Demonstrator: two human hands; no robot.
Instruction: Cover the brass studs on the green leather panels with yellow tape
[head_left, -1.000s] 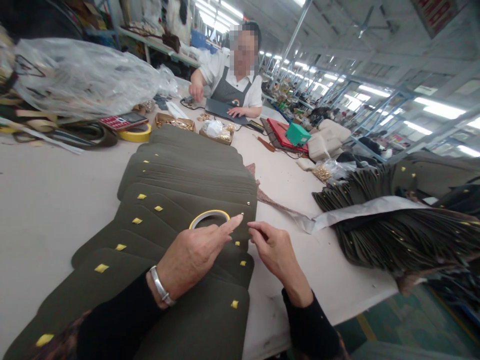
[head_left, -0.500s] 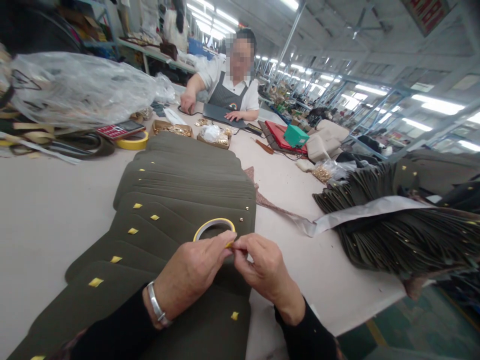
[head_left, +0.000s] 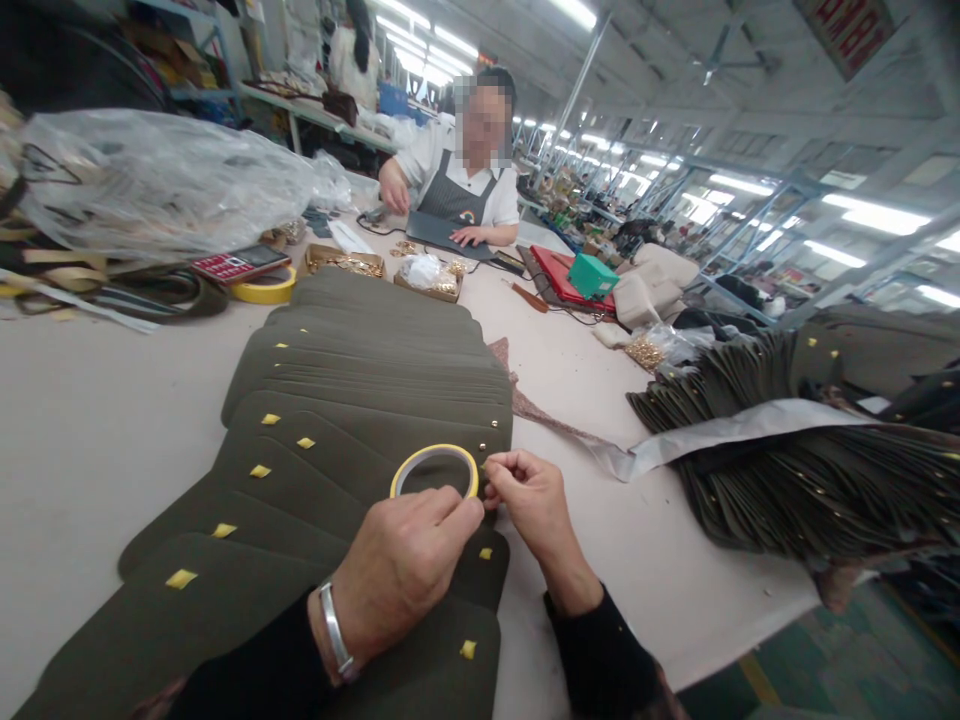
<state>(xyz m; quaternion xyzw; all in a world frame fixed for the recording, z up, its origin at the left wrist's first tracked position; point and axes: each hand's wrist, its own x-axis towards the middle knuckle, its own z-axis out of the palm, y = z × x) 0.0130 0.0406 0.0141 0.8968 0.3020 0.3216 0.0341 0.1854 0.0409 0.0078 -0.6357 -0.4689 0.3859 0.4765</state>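
A roll of yellow tape is gripped at its lower edge by my left hand, which wears a silver bracelet. Close beside the roll, my right hand is pinched at the fingertips on a small piece of yellow tape, mostly hidden by the fingers. Both hands are above a fanned stack of dark olive panels. Small yellow tape pieces stick to several panels along the left, and others sit near the right edge. Two small metal studs show at the panels' right edge.
Another stack of olive panels lies at the right, with a pale strip across it. Farther back are boxes of gold hardware, a second tape roll, a plastic bag and a green box. A co-worker sits opposite.
My right hand has separated slightly from my left, moving right and up. A tape piece now shows on the panel below my right hand. The co-worker's hand on the left has lifted.
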